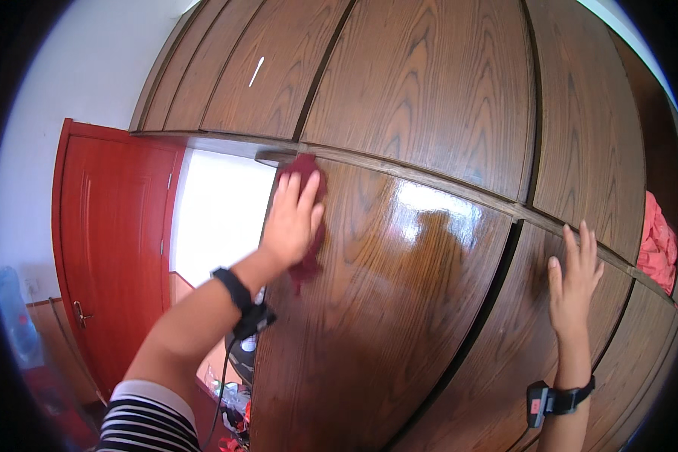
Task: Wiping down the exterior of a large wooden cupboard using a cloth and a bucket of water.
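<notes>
My left hand [295, 223] lies on a dark red cloth [314, 257] and holds it flat against a wooden wardrobe door [395, 316], near the door's upper left corner. Part of the cloth is hidden under the palm. Glossy brown wood grain covers this door, and a bright reflection with a dark silhouette shows on it. To the right, my right hand [573, 282] has its fingers apart and holds nothing. It is in front of the neighbouring door [534, 288], just below the wooden rail; whether it touches the surface I cannot tell.
Upper cabinet doors [424, 85] run above the rail, one bearing a white mark [256, 72]. Pink fabric [657, 243] sits in an opening at far right. At left are a red door [116, 237], a bright opening [220, 203] and plastic bags [234, 398] low down. Cables hang from both wristbands.
</notes>
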Demonstrator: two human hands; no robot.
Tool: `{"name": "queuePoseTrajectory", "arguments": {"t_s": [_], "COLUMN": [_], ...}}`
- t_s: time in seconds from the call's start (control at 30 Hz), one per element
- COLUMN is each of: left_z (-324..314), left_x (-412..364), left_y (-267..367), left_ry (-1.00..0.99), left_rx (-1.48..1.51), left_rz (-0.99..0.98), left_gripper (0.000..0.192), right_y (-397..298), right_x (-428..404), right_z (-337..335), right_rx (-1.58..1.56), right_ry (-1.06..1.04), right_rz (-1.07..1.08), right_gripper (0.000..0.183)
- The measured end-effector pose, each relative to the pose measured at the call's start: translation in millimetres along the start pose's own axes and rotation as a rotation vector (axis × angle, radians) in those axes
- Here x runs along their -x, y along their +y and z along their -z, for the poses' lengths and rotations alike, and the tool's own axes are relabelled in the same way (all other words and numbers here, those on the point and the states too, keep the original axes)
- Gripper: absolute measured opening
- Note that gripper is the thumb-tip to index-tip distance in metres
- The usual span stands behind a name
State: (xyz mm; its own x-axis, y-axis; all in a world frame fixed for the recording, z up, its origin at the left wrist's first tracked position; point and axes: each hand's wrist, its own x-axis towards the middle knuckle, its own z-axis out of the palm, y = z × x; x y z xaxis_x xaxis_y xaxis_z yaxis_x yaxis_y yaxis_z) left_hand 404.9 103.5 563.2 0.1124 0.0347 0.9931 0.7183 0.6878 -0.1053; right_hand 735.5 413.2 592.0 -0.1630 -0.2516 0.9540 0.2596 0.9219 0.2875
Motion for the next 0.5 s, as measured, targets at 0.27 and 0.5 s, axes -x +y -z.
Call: {"name": "queuePoseTrajectory", "arguments": {"t_s": [0.27, 0.5], "left_z": [36.3, -17.4], "left_x": [37.7, -132.4], "left_y": [0.9, -56.9], "left_ry": [-0.252, 0.224], "left_rx": [0.129, 0.370], "left_rz": [-0.505, 0.129], "left_gripper": [0.034, 0.033], "right_y": [43.8, 34.2], "right_x": [46.3, 41.8], "right_z": [-61.0, -61.8], "right_rx": [0.422, 0.408], "right_ry": [-0.086, -0.075], "right_rz": [-0.202, -0.179], "right_gripper": [0.055, 0.056]}}
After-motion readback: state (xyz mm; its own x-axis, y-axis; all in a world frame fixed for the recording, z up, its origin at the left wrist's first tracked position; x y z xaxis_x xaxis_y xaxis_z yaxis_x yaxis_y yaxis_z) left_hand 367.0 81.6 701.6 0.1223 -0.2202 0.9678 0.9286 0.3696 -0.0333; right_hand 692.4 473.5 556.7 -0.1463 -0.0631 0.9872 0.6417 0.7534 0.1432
